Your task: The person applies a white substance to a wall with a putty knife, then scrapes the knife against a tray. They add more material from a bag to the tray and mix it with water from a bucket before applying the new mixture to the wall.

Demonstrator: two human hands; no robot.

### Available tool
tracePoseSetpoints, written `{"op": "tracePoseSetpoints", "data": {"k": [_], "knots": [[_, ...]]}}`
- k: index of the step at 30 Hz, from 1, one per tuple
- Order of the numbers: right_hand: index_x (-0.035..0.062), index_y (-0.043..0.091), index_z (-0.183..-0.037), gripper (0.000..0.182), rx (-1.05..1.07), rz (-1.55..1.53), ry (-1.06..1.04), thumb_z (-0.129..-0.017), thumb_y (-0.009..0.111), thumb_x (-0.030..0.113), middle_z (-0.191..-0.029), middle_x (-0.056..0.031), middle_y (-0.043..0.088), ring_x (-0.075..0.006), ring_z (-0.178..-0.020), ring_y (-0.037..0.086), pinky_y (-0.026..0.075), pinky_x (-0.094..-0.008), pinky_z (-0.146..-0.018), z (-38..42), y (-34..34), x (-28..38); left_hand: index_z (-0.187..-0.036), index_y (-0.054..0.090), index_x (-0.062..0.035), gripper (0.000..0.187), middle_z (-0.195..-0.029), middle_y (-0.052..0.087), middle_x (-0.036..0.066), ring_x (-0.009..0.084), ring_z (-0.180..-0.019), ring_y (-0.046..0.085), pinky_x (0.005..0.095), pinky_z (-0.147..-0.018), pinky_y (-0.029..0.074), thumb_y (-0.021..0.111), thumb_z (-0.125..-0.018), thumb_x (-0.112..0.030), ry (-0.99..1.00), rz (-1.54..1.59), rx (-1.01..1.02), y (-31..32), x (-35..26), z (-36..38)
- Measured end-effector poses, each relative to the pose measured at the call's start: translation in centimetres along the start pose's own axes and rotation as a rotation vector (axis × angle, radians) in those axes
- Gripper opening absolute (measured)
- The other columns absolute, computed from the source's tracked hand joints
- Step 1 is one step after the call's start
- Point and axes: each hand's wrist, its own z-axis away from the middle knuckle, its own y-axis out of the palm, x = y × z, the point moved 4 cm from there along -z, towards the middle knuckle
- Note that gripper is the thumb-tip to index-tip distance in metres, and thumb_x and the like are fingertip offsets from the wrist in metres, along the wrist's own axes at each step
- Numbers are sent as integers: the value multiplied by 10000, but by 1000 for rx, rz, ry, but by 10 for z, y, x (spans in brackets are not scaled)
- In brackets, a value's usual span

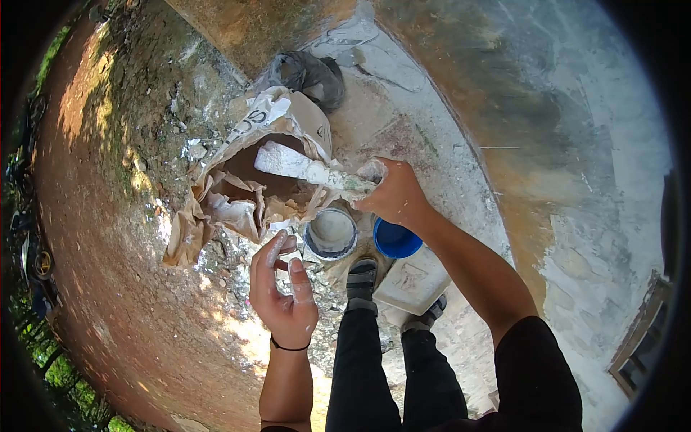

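Observation:
My right hand (394,193) grips the handle of a scoop-like tool (288,163) coated in white material. The tool's broad white end lies over the mouth of a torn brown paper bag (304,119). My left hand (283,288) is raised below the bag, fingers curled but apart, whitish smears on them, nothing held. Between the hands stands a round container (331,233) with pale grey-white contents. Beside it, under my right wrist, is a blue bucket (396,239).
A pale rectangular tray or slab (412,281) lies between my feet. A dark bag (309,78) sits behind the paper bag. A plastered wall (533,108) rises at right. Rubble and reddish soil (108,252) spread leftward; parked motorcycles (36,259) show at the far left.

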Motion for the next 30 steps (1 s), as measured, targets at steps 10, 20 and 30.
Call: {"op": "tracePoseSetpoints", "data": {"k": [10,20,30], "knots": [[-138,512,-1079,826,45,-46,5,-453,796,319,-829,-224,625,-258,-752,626,492,-307,-736,33,-13,-19,-1172,471,46,324,-1019,551,118,176,-921,523,292,-818,413,466,-885,-107,2,-4,30,10,-9,12],[4,565,-975,561,-225,-250,126,-522,813,224,-874,-129,641,-190,-775,634,496,-291,-724,227,-58,-119,-1129,447,62,323,-1008,511,159,212,-843,518,301,-678,402,443,-864,-122,305,-41,110,86,-31,105],[4,580,-877,389,-511,-670,679,-579,802,118,-832,-84,643,-113,-769,619,494,-258,-694,446,-14,-297,-1064,512,79,317,-1006,561,199,320,-917,543,378,-819,443,500,-807,-105,491,-114,719,271,-32,241]]}}
